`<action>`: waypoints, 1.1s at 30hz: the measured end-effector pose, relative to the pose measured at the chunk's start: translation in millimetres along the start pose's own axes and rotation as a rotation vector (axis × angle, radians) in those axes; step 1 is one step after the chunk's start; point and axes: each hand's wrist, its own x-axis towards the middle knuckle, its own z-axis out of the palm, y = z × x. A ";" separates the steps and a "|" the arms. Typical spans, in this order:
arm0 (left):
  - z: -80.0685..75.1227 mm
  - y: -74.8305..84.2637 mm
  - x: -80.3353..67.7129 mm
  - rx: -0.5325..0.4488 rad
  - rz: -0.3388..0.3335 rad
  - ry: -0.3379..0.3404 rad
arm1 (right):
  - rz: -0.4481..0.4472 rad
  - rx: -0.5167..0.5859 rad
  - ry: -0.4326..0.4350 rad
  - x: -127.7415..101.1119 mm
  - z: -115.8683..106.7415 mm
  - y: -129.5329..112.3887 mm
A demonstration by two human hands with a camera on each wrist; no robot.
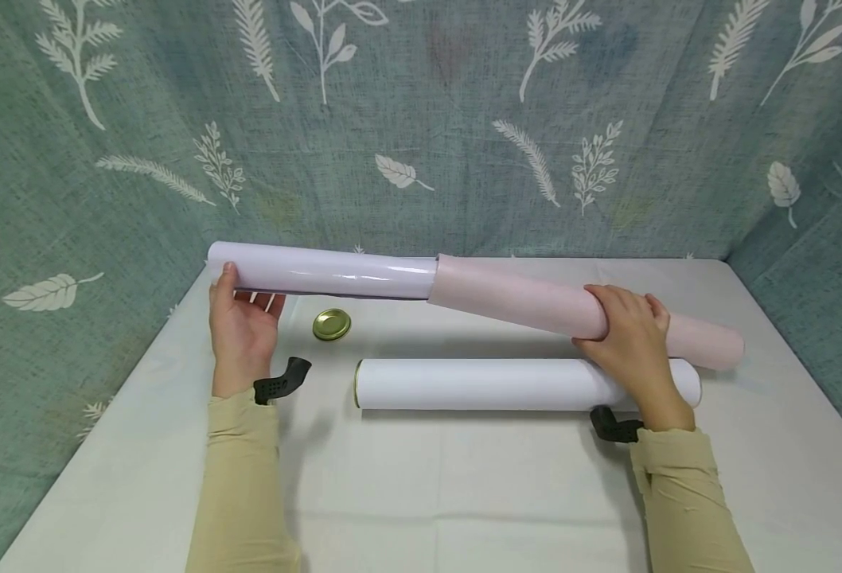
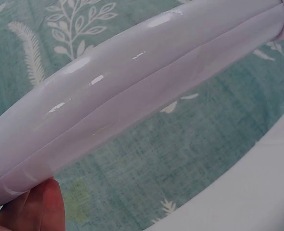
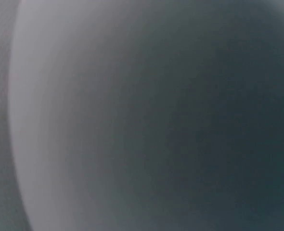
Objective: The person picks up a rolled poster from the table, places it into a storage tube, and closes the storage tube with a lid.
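Two hands (image 1: 242, 330) on nested rolls (image 1: 464, 290).

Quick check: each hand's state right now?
Left hand: open, thumb and fingers touching the end of the glossy white roll.
Right hand: gripping the pink tube.

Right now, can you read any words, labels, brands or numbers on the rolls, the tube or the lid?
None: no readable text in any view.
Glossy white roll: blank.
Pink roll: blank.
White tube: no label shows.
Gold lid: plain, too small to show any marking.
Right wrist view: blurred, nothing legible.
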 end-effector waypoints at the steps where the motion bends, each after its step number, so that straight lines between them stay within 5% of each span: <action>1: -0.3 0.0 0.1 0.009 0.008 -0.003 | 0.000 -0.001 -0.003 -0.3 0.5 -0.1; 20: -7.8 -0.2 1.2 0.000 0.054 -0.016 | -0.037 -0.040 -0.028 -3.7 5.4 -1.4; 33: -7.5 -5.9 4.8 0.068 0.012 -0.026 | -0.034 -0.043 -0.032 -4.2 5.7 -2.1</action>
